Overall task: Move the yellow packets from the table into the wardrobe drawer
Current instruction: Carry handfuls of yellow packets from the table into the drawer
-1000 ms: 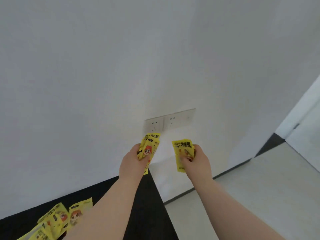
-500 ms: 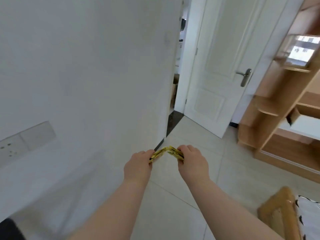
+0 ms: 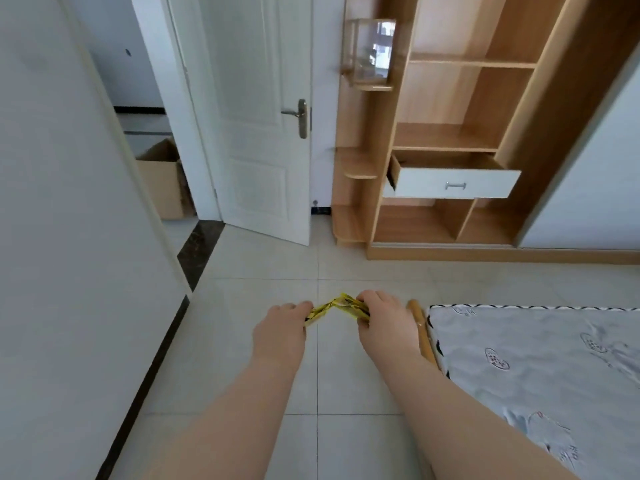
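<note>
Your left hand (image 3: 278, 332) pinches one crinkly yellow plastic packet (image 3: 317, 312), and your right hand (image 3: 384, 323) pinches a second yellow packet (image 3: 351, 307), tips touching. Hold both tight, walk to the open white drawer (image 3: 453, 183) in the wooden wardrobe (image 3: 568, 98), then drop them right inside

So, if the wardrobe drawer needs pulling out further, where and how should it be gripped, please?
Probably by the small metal handle in the middle of the white front of the drawer, coming from the room side: it is a short horizontal bar, easy to hook from above. The left hand and right hand both hold yellow packets, so one needs freeing first.
</note>
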